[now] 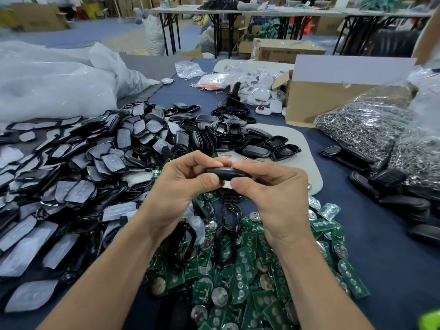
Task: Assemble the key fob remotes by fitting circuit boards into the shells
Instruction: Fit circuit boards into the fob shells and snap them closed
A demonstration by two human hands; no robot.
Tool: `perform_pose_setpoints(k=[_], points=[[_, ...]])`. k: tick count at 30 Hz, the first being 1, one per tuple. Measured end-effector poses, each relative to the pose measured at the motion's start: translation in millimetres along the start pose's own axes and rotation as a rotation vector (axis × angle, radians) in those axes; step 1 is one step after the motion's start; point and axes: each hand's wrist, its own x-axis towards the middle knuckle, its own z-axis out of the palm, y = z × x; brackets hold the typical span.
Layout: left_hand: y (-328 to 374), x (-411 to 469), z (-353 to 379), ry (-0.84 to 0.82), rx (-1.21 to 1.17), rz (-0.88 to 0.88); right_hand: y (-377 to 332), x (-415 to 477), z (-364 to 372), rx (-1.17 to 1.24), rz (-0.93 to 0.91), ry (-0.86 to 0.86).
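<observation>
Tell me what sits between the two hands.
A black key fob shell, pinched edge-on by the left hand and right hand, in the head view.

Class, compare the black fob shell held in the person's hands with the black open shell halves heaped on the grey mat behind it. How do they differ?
The black fob shell is pinched edge-on between the left hand and right hand, clear of the table; the black open shell halves lie loose on the grey mat. The held shell appears closed and smooth; the heaped halves show hollow insides. The held shell is single; the halves are many, overlapping. Both are black, rounded plastic.
</observation>
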Motion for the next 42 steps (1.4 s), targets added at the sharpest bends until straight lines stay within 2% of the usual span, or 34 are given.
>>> perform_pose_setpoints(k=[4,8,10,12,14,16,18,20,24,28,35,37,39,42], points=[[-0.9,0.1,-0.7,0.040,0.032,0.032,0.8,0.4,-0.1,-0.110,-0.003,0.032],[-6.3,-1.6,-0.5,0.134,0.368,0.108,4.0,-4.0,2.2,-0.528,-0.043,-0.053],[-8.6,-3.9,2.2,0.171,0.499,0.130,4.0,-6.2,5.2,-0.625,-0.010,-0.067],[-9.1,-5.5,5.7,0.263,0.469,0.168,3.4,-6.1,7.5,-0.465,0.091,-0.009],[-6.5,-5.3,11.5,0.321,0.347,0.167,1.3,-5.9,12.0,-0.055,0.305,0.081],[-6.5,-5.0,19.7,0.276,0.308,0.137,0.0,-6.6,15.4,0.319,0.499,0.119],[-8.8,-5.5,28.7,0.229,0.299,0.117,-1.2,-7.5,16.7,0.465,0.604,0.107],[-10.6,-6.8,34.9,0.252,0.289,0.124,-3.4,-7.9,17.6,0.467,0.636,0.068],[-11.8,-10.7,37.3,0.327,0.342,0.154,-3.8,-4.2,11.1,0.330,0.617,-0.045],[-9.5,-17.0,38.9,0.312,0.449,0.230,-2.8,-0.5,2.8,0.244,0.584,-0.143],[-5.6,-19.5,37.1,0.372,0.419,0.191,0.2,-5.9,8.0,0.246,0.568,-0.150],[-4.1,-18.7,34.1,0.326,0.525,0.181,0.3,-5.8,6.2,0.062,0.480,-0.133],[-4.3,-15.3,32.6,0.287,0.739,0.191,1.2,-6.7,5.2,-0.218,0.316,-0.080],[-1.8,-11.7,28.6,0.311,0.956,0.250,1.5,-7.2,8.3,-0.303,0.163,0.037]])
